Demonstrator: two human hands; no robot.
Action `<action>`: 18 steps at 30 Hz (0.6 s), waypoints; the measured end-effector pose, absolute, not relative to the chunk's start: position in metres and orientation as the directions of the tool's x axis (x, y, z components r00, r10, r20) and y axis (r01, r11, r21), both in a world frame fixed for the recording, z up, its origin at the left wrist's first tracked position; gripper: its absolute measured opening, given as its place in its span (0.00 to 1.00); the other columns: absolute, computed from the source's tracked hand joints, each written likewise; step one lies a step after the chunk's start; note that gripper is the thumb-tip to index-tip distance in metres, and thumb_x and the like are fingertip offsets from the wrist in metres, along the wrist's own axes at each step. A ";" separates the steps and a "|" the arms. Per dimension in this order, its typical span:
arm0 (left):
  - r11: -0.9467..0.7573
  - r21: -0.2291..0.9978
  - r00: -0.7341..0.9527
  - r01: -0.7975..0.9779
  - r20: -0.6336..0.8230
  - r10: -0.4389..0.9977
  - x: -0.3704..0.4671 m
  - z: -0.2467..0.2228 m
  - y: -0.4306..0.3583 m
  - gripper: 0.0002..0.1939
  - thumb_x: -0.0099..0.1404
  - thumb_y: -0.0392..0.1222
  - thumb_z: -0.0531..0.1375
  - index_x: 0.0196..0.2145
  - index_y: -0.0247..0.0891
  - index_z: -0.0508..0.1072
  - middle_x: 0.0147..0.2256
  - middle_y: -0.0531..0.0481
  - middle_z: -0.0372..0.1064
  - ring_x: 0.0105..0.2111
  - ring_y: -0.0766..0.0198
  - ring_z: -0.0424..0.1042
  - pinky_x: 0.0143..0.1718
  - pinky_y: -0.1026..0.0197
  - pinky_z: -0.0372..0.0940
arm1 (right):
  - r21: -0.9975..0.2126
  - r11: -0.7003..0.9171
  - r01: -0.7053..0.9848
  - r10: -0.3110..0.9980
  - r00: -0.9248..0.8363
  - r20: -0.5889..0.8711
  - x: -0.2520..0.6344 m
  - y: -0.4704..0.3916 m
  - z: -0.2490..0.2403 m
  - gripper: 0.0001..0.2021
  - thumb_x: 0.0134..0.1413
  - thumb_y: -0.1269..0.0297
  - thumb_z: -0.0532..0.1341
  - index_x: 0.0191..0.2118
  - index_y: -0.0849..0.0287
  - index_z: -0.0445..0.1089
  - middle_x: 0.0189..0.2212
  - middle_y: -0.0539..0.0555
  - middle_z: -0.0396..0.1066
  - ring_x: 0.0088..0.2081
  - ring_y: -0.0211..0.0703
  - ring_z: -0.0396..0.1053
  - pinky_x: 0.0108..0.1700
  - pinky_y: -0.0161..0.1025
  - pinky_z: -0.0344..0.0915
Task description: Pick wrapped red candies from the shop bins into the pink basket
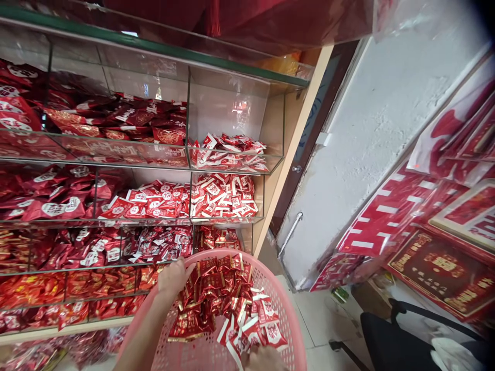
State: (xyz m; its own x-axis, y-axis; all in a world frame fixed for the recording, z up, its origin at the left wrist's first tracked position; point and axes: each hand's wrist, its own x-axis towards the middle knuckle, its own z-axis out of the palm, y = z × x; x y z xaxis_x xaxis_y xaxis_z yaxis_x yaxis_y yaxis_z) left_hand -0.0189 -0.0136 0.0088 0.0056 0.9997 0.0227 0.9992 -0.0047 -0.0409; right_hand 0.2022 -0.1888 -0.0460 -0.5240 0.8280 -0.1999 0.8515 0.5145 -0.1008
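Note:
A pink plastic basket with a perforated wall is in front of me at the lower middle. My left hand is closed over its far left rim. Inside lies a heap of shiny red-and-gold packets. Several red-and-white packets are on the basket's right side. My right hand is low in the basket at the picture's bottom edge, its fingers curled against the red-and-white packets. It is partly cut off and blurred.
A glass-fronted shelf unit holds many red packets in compartments. To the right are a white wall, a brown door, red printed goods and a black chair on the tiled floor.

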 end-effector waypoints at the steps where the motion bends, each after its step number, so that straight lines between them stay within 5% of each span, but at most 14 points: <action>1: -0.006 -0.044 0.007 0.999 0.028 1.000 -0.019 0.008 -0.013 0.28 0.63 0.57 0.41 0.42 0.30 0.67 0.33 0.37 0.72 0.35 0.50 0.72 0.32 0.56 0.63 | -0.095 0.494 0.864 0.826 -0.501 -0.260 0.199 -0.186 -0.036 0.07 0.43 0.78 0.55 0.28 0.64 0.69 0.23 0.61 0.72 0.24 0.47 0.70 0.19 0.34 0.60; 3: -0.010 -0.045 0.012 0.999 0.033 0.999 -0.020 0.007 -0.013 0.28 0.63 0.57 0.41 0.42 0.30 0.67 0.32 0.36 0.72 0.35 0.49 0.72 0.31 0.56 0.64 | -0.056 0.454 0.889 0.820 -0.442 -0.365 0.193 -0.177 -0.008 0.06 0.44 0.76 0.56 0.29 0.63 0.69 0.24 0.60 0.72 0.27 0.47 0.71 0.23 0.35 0.62; 6: -0.006 -0.043 0.008 0.999 0.041 0.999 -0.020 0.004 -0.012 0.28 0.63 0.57 0.41 0.42 0.30 0.68 0.33 0.36 0.72 0.35 0.50 0.72 0.32 0.56 0.64 | -0.073 0.441 0.895 0.836 -0.438 -0.331 0.187 -0.158 0.049 0.06 0.47 0.67 0.58 0.32 0.62 0.69 0.27 0.59 0.72 0.30 0.47 0.71 0.28 0.37 0.64; 9: -0.008 -0.034 0.010 0.999 0.043 0.999 -0.021 0.004 -0.012 0.29 0.63 0.56 0.41 0.42 0.29 0.68 0.34 0.35 0.72 0.35 0.50 0.72 0.33 0.56 0.63 | -0.137 0.372 0.918 0.908 -0.390 -0.150 0.187 -0.126 0.106 0.12 0.51 0.57 0.56 0.36 0.61 0.66 0.28 0.58 0.71 0.31 0.48 0.71 0.30 0.38 0.62; 14: -0.028 -0.023 0.029 0.999 0.041 0.999 -0.021 0.005 -0.012 0.30 0.63 0.56 0.41 0.45 0.27 0.67 0.34 0.35 0.71 0.36 0.48 0.72 0.33 0.54 0.63 | -0.361 0.354 0.863 0.915 -0.240 0.324 0.189 -0.052 0.157 0.09 0.57 0.60 0.51 0.37 0.59 0.61 0.32 0.55 0.68 0.34 0.43 0.67 0.35 0.38 0.59; 18: -0.013 -0.006 0.013 1.000 0.004 1.000 -0.021 0.005 -0.010 0.29 0.63 0.55 0.42 0.45 0.28 0.67 0.34 0.35 0.72 0.35 0.48 0.72 0.33 0.55 0.63 | -0.404 0.408 0.819 0.831 -0.150 0.535 0.179 0.002 0.177 0.09 0.55 0.64 0.52 0.42 0.59 0.58 0.40 0.56 0.63 0.39 0.43 0.64 0.38 0.39 0.59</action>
State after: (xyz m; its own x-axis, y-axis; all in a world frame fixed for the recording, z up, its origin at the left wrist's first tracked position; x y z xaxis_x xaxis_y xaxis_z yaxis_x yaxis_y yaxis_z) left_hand -0.0214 -0.0099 0.0048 0.0134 0.9999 0.0041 0.9999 -0.0134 -0.0059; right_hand 0.1790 0.0023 0.1774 -0.1499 0.8313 0.5352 0.8186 0.4079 -0.4044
